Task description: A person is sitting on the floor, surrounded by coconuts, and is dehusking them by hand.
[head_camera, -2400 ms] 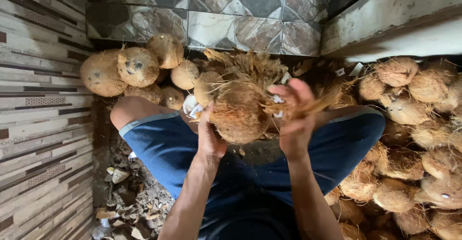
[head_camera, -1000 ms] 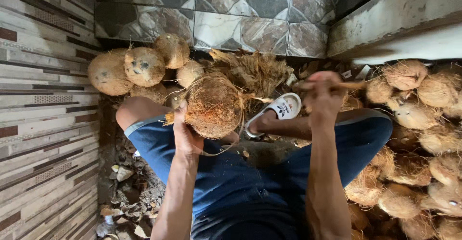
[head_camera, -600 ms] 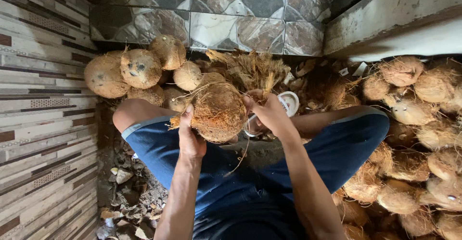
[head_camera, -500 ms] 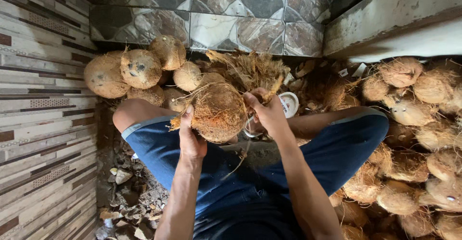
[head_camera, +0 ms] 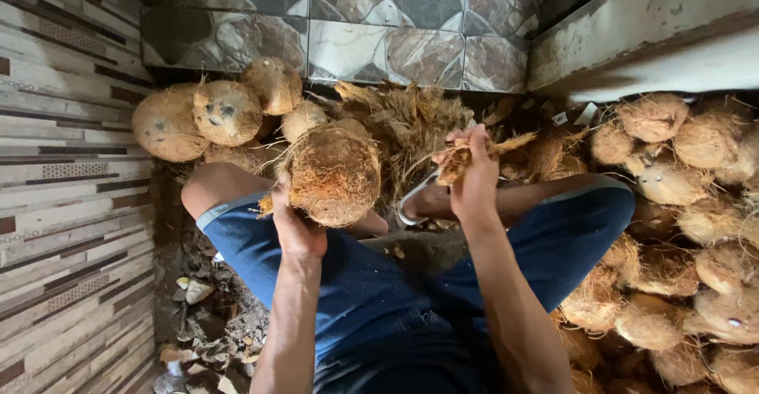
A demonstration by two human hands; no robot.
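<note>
Husking is under way — the coconut [head_camera: 332,174] is gripped by the left hand [head_camera: 296,224] above the lap, while a torn husk strip [head_camera: 474,154] is clenched in the right hand [head_camera: 473,184] — discarding it seems due next

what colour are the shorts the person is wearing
Dark blue shorts with a pale hem edge, seen best in the head view.

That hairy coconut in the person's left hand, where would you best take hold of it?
Cup the coconut from below and behind, as the left hand does now. It is round, with rough fibre all over, so a wide palm under its bulge probably holds better than a fingertip pinch.
</note>
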